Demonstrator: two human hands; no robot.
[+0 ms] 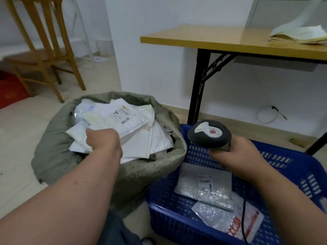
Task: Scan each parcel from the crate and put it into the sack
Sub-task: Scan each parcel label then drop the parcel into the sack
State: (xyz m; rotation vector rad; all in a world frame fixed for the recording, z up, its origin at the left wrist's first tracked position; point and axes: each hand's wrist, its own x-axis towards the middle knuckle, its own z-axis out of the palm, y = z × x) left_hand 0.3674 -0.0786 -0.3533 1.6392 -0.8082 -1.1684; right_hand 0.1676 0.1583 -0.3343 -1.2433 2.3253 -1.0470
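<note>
A grey-green woven sack [53,149] stands open on the floor at centre left, full of several white parcels [123,121]. My left hand [103,141] reaches into its mouth and lies on the pile; its fingers are hidden, so I cannot tell whether it holds a parcel. To the right is a blue plastic crate [292,167] with two silvery bubble-wrap parcels [205,184] lying flat, one with red print [235,220]. Above the crate my right hand [237,156] grips the handle of a dark grey barcode scanner [209,134], whose black cable trails down into the crate.
A folding table [212,39] with black legs stands behind the crate, with a stack of papers [299,34] on it. A wooden chair [40,50] is at the far left, with a red object [10,91] on the floor beside it. A white cable [269,114] lies under the table.
</note>
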